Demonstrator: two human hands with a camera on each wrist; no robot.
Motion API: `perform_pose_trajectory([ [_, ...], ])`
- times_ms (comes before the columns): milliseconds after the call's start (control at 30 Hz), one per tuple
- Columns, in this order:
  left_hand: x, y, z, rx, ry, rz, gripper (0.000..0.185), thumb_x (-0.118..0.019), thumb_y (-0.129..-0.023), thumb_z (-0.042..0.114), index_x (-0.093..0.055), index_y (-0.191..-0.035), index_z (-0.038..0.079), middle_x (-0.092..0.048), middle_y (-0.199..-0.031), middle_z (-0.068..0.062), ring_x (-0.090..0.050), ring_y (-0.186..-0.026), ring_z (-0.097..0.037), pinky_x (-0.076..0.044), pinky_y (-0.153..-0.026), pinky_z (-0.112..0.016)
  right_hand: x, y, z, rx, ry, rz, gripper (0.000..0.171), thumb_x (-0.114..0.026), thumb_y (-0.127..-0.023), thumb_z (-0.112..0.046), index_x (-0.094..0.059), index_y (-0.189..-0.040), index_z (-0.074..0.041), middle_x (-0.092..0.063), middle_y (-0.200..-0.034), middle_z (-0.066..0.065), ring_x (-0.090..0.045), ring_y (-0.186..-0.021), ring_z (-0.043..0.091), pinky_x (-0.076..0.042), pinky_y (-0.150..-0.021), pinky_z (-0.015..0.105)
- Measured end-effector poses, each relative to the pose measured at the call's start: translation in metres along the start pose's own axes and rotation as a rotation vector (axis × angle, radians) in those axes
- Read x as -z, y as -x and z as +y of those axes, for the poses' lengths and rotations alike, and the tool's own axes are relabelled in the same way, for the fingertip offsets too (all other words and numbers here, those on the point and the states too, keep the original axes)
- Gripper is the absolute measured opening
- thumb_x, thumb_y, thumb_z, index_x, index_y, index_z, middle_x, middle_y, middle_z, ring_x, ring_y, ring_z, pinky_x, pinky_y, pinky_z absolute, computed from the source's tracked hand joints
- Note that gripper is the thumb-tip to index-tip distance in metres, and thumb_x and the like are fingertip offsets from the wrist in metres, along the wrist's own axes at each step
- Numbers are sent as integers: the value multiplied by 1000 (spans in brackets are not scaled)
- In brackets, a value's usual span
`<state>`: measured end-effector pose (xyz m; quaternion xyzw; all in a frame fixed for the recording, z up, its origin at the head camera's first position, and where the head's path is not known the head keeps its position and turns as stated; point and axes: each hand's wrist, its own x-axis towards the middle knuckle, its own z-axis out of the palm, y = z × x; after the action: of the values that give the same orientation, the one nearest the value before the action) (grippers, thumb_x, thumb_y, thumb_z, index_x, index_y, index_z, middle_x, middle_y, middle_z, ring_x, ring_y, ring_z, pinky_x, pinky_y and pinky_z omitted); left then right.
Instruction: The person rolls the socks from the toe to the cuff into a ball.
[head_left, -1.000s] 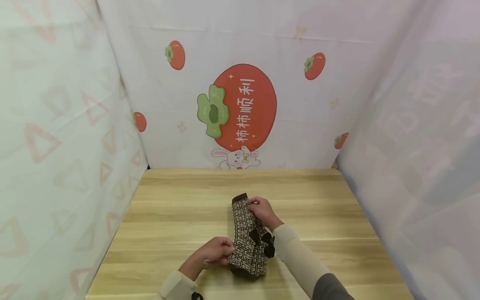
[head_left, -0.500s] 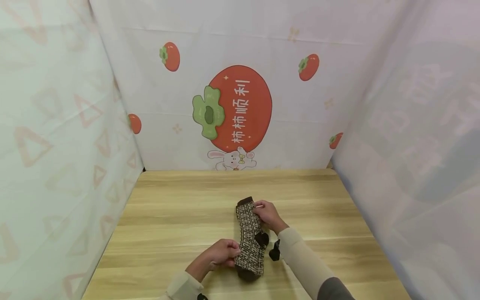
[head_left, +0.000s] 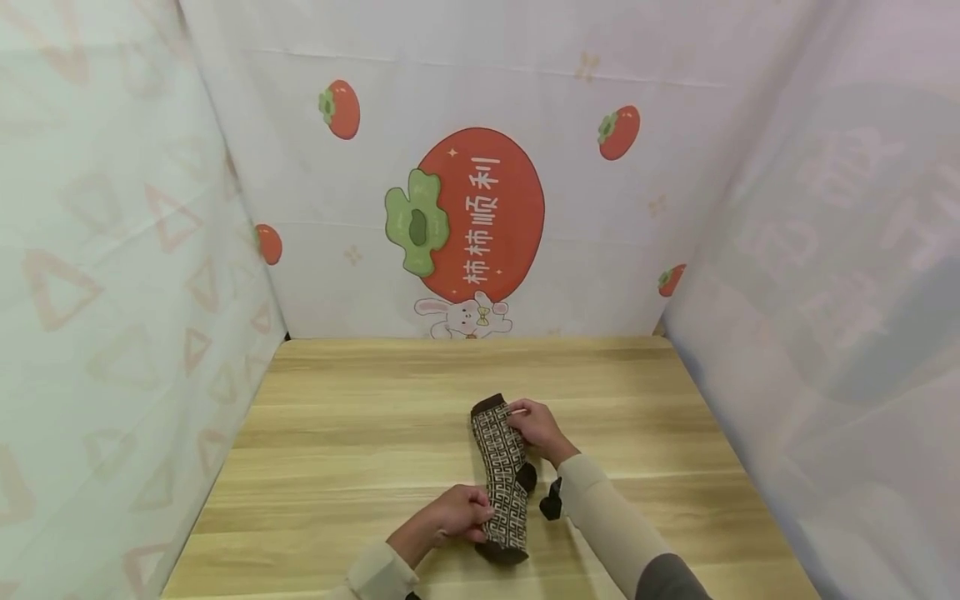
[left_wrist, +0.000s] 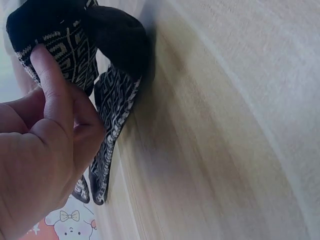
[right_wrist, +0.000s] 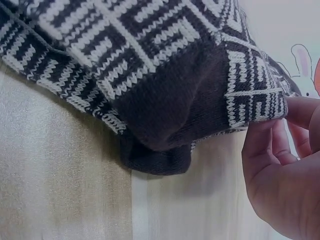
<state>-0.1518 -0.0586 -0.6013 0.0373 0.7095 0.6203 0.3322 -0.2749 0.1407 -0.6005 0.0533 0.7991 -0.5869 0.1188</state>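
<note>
A knitted sock (head_left: 498, 450), dark with a pale maze-like pattern and black cuff, heel and toe, stretches lengthwise between my hands over the table. My left hand (head_left: 457, 512) pinches its edge just above the black toe. Near the cuff, my right hand (head_left: 536, 425) pinches the opposite edge between thumb and fingers. Under it lies a second matching sock, mostly hidden in the head view; its black heel (right_wrist: 157, 159) shows below the upper one in the right wrist view. In the left wrist view, the lower sock (left_wrist: 112, 110) sits on the wood, with the upper one raised at the toe.
The wood-grain table (head_left: 337, 425) runs back to a white cloth backdrop (head_left: 300, 183) printed with persimmons and a rabbit. Cloth walls stand on both sides (head_left: 847, 275). A small black piece (head_left: 551, 500) hangs by the right sleeve.
The two socks, fanned apart at the foot a second ago, now overlap closely. My left hand has moved right and slightly toward me with the toe end; the right hand has shifted slightly right.
</note>
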Motion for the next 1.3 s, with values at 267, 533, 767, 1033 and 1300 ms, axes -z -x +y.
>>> perform_pose_trajectory([
  [267, -5, -1, -2, 8, -40, 51, 7, -64, -96, 1, -62, -90, -1, -58, -81, -2, -62, -65, -12, -59, -61, -27, -4, -5, 10, -10, 76, 23, 22, -66, -92, -7, -67, -113, 0, -72, -97, 13, -62, -74, 16, -49, -60, 26],
  [533, -6, -3, -9, -34, -142, 109, 14, -65, -95, 1, -60, -83, -2, -55, -75, 0, -59, -59, -11, -60, -60, -32, -8, -7, 18, -33, 205, 67, 21, -67, -92, -11, -70, -110, -2, -72, -106, 12, -64, -91, 20, -53, -77, 32],
  [767, -6, -5, -10, -20, -255, 158, 20, -69, -94, 4, -61, -76, 0, -55, -71, 0, -53, -60, -12, -50, -54, -27, -10, -6, 11, -11, 301, 114, 14, -70, -90, -11, -71, -102, -2, -73, -102, 12, -65, -89, 22, -54, -79, 37],
  [1033, -6, -12, -13, -88, -445, 222, 35, -71, -90, 5, -51, -63, 14, -45, -60, 6, -44, -54, -10, -35, -50, -23, -11, -12, 9, -4, 368, 154, 9, -74, -88, -11, -71, -94, -5, -74, -96, 10, -64, -85, 21, -54, -77, 37],
  [1300, -10, -12, -14, -120, -573, 291, 32, -78, -83, 6, -54, -62, 13, -50, -61, 7, -47, -54, -8, -38, -50, -21, -15, -12, 10, -18, 370, 159, 6, -73, -86, -10, -69, -90, -7, -71, -92, 8, -61, -82, 20, -49, -71, 32],
])
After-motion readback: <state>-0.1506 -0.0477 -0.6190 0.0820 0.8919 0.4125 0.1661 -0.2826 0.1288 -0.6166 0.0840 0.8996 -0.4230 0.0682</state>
